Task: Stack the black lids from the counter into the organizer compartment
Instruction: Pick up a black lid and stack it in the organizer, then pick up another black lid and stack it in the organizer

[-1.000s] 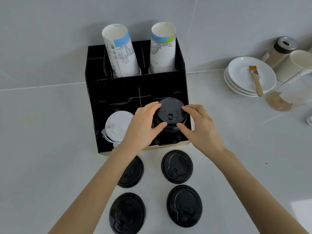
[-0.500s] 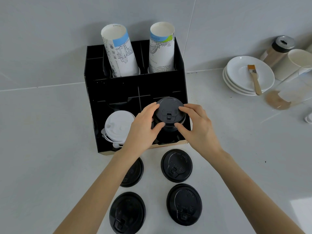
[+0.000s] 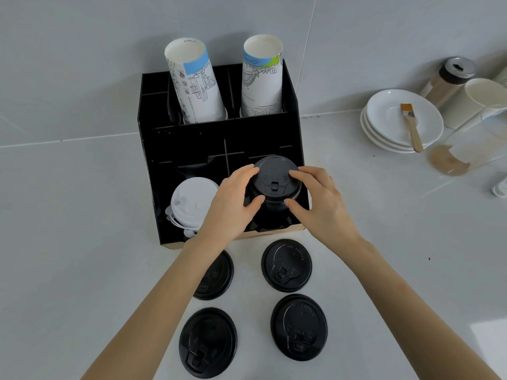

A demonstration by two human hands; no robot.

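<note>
Little change since a sec ago: both hands stay clamped on the stack of black lids (image 3: 275, 185), no real shift.

Left hand (image 3: 230, 204) & right hand (image 3: 319, 200) each pinch the stack's rim w/ fingers behind, thumbs in front; the stack sits in the front-right compartment of the black organizer (image 3: 192, 144). Right of the grip: the compartment's side wall is close, tight fit. Left of the grip: white lids (image 3: 192, 201) in the next bay, just beside the left hand. Toward the wrists: four loose black lids (image 3: 286, 266) lie flat on the counter (image 3: 68, 242), one partly under the left forearm. Top lid glossy, round, w/ a sip tab. Counter open beyond the right hand.
</note>
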